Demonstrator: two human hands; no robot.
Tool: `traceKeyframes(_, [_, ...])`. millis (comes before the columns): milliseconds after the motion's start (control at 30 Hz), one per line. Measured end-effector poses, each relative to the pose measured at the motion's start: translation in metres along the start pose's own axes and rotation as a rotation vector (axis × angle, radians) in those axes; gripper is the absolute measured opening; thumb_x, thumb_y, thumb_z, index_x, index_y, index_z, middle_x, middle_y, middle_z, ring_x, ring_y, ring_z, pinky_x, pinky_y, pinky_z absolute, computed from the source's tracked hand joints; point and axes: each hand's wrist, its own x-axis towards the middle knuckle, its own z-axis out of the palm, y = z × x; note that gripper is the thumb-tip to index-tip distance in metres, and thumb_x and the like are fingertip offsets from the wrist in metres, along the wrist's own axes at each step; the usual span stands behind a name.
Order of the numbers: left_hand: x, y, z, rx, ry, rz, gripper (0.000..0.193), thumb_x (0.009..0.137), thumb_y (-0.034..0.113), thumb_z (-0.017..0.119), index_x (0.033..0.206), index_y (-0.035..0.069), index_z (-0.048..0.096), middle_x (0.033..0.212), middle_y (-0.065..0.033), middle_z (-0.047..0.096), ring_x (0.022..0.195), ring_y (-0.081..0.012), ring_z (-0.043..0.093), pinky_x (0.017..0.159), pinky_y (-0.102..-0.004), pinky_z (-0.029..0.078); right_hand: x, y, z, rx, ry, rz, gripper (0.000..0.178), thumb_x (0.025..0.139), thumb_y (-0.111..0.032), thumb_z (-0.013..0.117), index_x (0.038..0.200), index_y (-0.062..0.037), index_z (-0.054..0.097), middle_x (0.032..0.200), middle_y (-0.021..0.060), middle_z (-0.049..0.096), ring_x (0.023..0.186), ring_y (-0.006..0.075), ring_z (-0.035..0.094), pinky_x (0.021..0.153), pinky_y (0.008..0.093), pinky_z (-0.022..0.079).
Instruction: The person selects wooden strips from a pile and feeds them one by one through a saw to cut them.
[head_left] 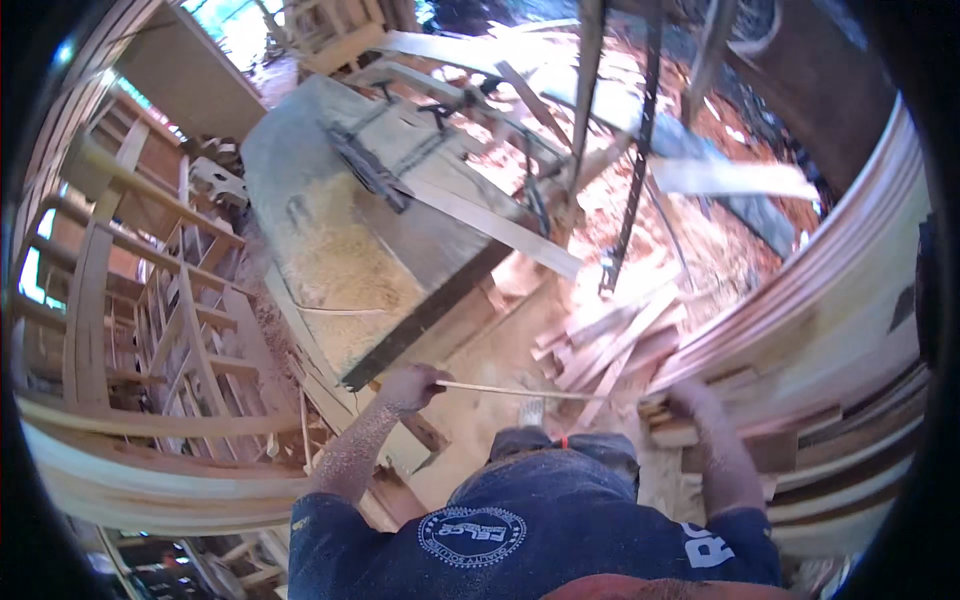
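My left hand (405, 388) is closed around one end of a thin wooden strip (515, 390), in front of my waist. The strip stretches level to the right, and its far end stops short of my right hand. My right hand (688, 398) is at the stacked wood pieces (672, 428) on my right. Blur hides its fingers, so I cannot make out whether it grips one. Just beyond my left hand is the near corner of a sawdust-covered machine table (345, 250). Sawdust clings to my left forearm.
A board (490, 222) lies across the table beside a dark metal guide (370, 170). Loose wood offcuts (620, 345) are heaped on the floor ahead. Upright posts (640, 150) stand beyond them. Wooden framing (185, 300) fills the left, and long stacked boards (850, 440) line the right.
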Motion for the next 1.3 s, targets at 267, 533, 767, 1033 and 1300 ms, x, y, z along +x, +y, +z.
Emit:
traceKeyframes(267, [-0.022,-0.045,-0.005,-0.56,1.376,-0.732,0.047,0.09,0.014,0.074,0.132,-0.001,0.061,0.116,-0.02,0.07,0.102,-0.0268,0.07,0.091,-0.0359,0.056,-0.027,-0.072,0.107,-0.471,0.146,-0.354,0.028,0.099,-0.031,0.057,0.11,-0.0079,0.069,0.107,0.0257,0.07,0.103,0.045,0.067,0.088,0.0541,0.053])
traceKeyframes(533, [0.056,0.08,0.058,-1.528,0.623,-0.529,0.08,0.101,0.033,0.065,0.165,0.023,0.017,0.131,-0.0101,0.059,0.113,-0.0172,0.058,0.094,-0.0399,0.05,-0.028,-0.08,0.137,-0.506,0.23,-0.495,0.038,0.098,-0.038,0.056,0.106,-0.002,0.067,0.094,0.0274,0.07,0.094,0.0468,0.068,0.085,0.057,0.053])
traceKeyframes(767, [0.117,0.075,-0.007,-1.777,0.827,-0.226,0.075,0.104,0.02,0.061,0.164,0.029,0.017,0.133,-0.0084,0.053,0.104,-0.0184,0.063,0.083,-0.0383,0.058,-0.058,-0.107,0.131,-0.226,0.181,-0.798,0.059,0.088,-0.012,0.068,0.145,-0.0077,0.051,0.122,0.0286,0.066,0.117,0.0431,0.063,0.102,0.0522,0.049])
traceKeyframes(1033, [0.172,-0.077,-0.032,-1.509,0.689,-0.317,0.06,0.104,0.02,0.059,0.159,0.014,0.036,0.12,-0.0106,0.064,0.101,-0.0147,0.06,0.084,-0.03,0.053,-0.059,-0.115,0.147,0.052,-0.032,-0.484,0.057,0.098,-0.018,0.065,0.152,-0.0167,0.049,0.131,0.0243,0.065,0.121,0.0383,0.064,0.101,0.0447,0.05])
traceKeyframes(1300, [0.224,-0.181,-0.081,-1.138,0.913,-0.404,0.053,0.106,0.02,0.054,0.149,-0.008,0.044,0.152,-0.021,0.052,0.142,-0.0251,0.048,0.116,-0.0325,0.035,-0.037,-0.19,0.177,0.004,0.135,-0.447,0.047,0.102,-0.028,0.06,0.142,-0.0039,0.057,0.12,0.0267,0.068,0.108,0.0384,0.069,0.092,0.0438,0.054])
